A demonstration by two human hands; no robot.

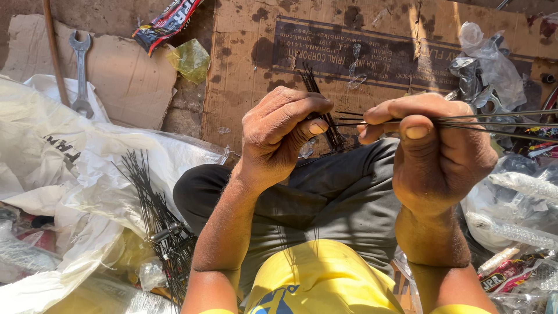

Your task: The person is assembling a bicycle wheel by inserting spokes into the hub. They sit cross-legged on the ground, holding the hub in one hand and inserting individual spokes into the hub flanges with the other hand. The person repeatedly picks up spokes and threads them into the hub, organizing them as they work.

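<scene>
Thin black metal spokes (500,125) fanned rightward, above grey-trousered knee (325,192), pinched in right hand (436,154); tips met by left hand (282,131), closed on short black bundle (325,119). Spare spokes (154,215) near left on white plastic sacking (70,168).

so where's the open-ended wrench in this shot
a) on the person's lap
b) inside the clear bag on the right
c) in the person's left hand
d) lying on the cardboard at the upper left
d: the wrench lies flat on the piece of cardboard at the upper left, away from both hands; the left hand and right hand hold thin black spokes instead.
</scene>
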